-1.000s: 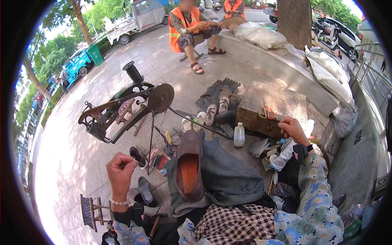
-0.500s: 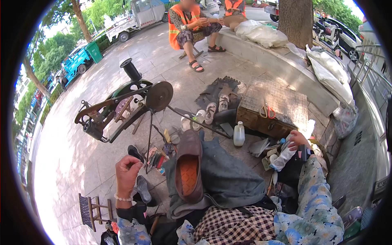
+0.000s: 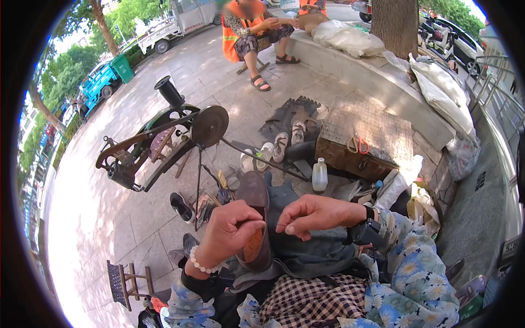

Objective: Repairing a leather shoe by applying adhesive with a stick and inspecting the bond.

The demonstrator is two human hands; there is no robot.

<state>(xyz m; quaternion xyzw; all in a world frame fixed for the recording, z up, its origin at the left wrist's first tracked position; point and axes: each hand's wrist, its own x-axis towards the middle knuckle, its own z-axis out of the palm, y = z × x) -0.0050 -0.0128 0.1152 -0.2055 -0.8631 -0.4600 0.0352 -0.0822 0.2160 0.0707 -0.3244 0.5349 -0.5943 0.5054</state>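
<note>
My left hand (image 3: 232, 229) is closed in a pinch above the opening of a brown slip-on shoe (image 3: 254, 191); whatever sits between its fingertips is too small to make out. The shoe lies on my lap, toe pointing away, its orange-brown insole (image 3: 252, 245) partly covered by that hand. My right hand (image 3: 320, 216) is just right of the shoe, its fingers half bent toward the left hand and the index and thumb tips slightly apart. No object shows in it. A dark grey-green cloth (image 3: 322, 251) covers my lap under the shoe, over a checked apron (image 3: 311, 300).
A hand-cranked sewing machine (image 3: 164, 136) stands ahead left. Beyond the lap are a white bottle (image 3: 320, 175), a wooden box (image 3: 361, 145) with orange-handled scissors (image 3: 358, 144), and several shoes (image 3: 280, 146). A small stool (image 3: 128, 281) is at left. A person in an orange vest (image 3: 251, 33) sits ahead.
My left hand has moved right, over the shoe. My right hand has come left from beside the bags at the right to near the left hand. The view has shifted slightly.
</note>
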